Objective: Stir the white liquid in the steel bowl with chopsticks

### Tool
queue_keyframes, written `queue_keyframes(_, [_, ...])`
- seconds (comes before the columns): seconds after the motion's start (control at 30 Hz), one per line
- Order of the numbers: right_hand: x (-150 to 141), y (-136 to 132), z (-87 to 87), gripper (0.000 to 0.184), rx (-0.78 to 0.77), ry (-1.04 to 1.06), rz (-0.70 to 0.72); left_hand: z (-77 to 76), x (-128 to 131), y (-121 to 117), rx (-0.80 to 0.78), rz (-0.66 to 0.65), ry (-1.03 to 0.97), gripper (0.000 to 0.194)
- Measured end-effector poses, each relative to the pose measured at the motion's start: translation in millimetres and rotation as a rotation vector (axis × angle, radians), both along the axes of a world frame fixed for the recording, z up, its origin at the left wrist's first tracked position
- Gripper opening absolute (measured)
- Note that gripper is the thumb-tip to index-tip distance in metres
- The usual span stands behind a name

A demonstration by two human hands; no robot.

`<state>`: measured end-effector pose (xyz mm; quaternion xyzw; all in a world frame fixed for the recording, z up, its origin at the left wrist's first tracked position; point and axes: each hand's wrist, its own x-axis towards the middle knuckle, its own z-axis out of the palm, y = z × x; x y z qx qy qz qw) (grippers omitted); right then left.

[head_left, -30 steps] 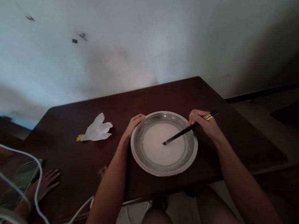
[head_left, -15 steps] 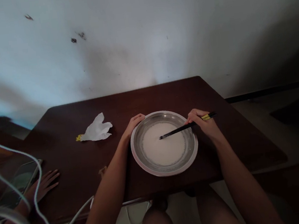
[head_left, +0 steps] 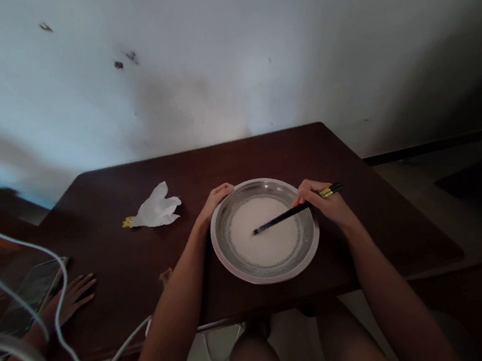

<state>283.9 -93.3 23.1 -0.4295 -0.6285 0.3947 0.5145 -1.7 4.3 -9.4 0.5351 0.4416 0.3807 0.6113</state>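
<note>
A round metal basin (head_left: pixel 223 254) stands on the dark table in front of me, with a whitish liquid (head_left: pixel 267 245) inside. My left hand (head_left: pixel 217 195) grips the basin's rim at its far left, fingers curled over the edge. In my right hand (head_left: pixel 319 197), over the basin's right rim, are black chopsticks (head_left: pixel 279 218) with gold bands near the top. They slant down to the left, and their whitish tips meet the liquid near its middle.
A crumpled white tissue (head_left: pixel 156 208) with a yellow end lies left of the basin. Further left, another person's hand (head_left: pixel 76 294) rests flat beside a phone (head_left: pixel 29 297). White cables (head_left: pixel 59 287) cross the lower left. A stained wall (head_left: pixel 225 58) rises behind the table (head_left: pixel 264 151).
My right hand has shifted slightly left, and the chopstick tips have moved left and nearer to me in the liquid. My left hand and the basin have stayed in place.
</note>
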Motion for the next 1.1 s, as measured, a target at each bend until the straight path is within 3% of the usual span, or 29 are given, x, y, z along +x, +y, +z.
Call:
queue_keyframes(0.13, [0.6,0.0,-1.1,0.032,0.048,0.098,-0.113,0.0,0.4,0.1,-0.010,0.007,-0.007,0.033])
queue_keyframes(0.27, [-0.8,-0.7,-1.0,0.029,0.002,0.031,0.014,-2.3,-0.2,1.3,-0.003,0.000,-0.006,0.032])
queue_keyframes(0.4, [-0.4,-0.1,-1.5,0.031,0.061,0.082,-0.133,-3.0,-0.9,1.5,0.015,-0.006,0.018,0.031])
queue_keyframes(0.57, [-0.1,-0.7,-0.9,0.030,-0.006,0.032,0.020,-1.5,-0.3,0.4,0.000,0.000,0.001,0.032])
queue_keyframes(0.73, [1.2,0.3,-2.1,0.033,0.045,0.098,-0.143,-0.6,-0.1,0.1,0.005,0.003,-0.006,0.030])
queue_keyframes(0.87, [0.7,0.1,-2.9,0.031,0.039,0.043,-0.054,0.2,0.0,-0.8,0.017,-0.001,0.007,0.029])
queue_keyframes(1.0, [-0.1,0.7,-3.4,0.033,0.086,0.091,-0.157,-0.2,0.1,-0.8,0.019,0.004,0.008,0.030])
queue_keyframes(1.1, [-0.6,0.9,-3.8,0.035,0.043,0.094,-0.057,-1.5,-0.4,0.4,0.027,-0.007,0.017,0.030])
